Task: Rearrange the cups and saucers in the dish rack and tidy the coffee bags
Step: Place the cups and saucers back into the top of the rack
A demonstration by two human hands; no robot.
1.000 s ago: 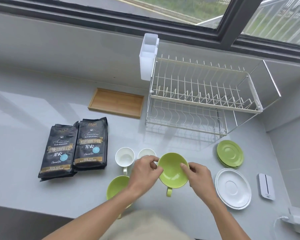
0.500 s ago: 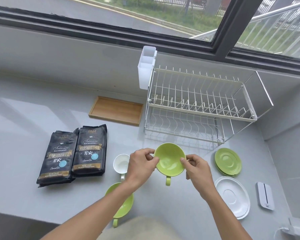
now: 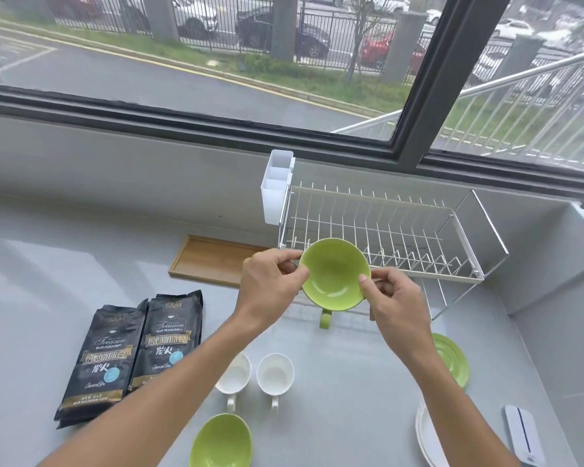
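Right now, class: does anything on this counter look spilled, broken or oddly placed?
Nothing looks spilled or damaged. The dish rack is empty, with cups and saucers beside it. Both hands hold a green cup in front of it.

A grey countertop runs beneath a wide window with a dark frame, looking out on a road, a metal fence and parked cars. A shallow wooden tray lies flat near the back wall. 1 small white device with a dark stripe rests at the counter's right edge.
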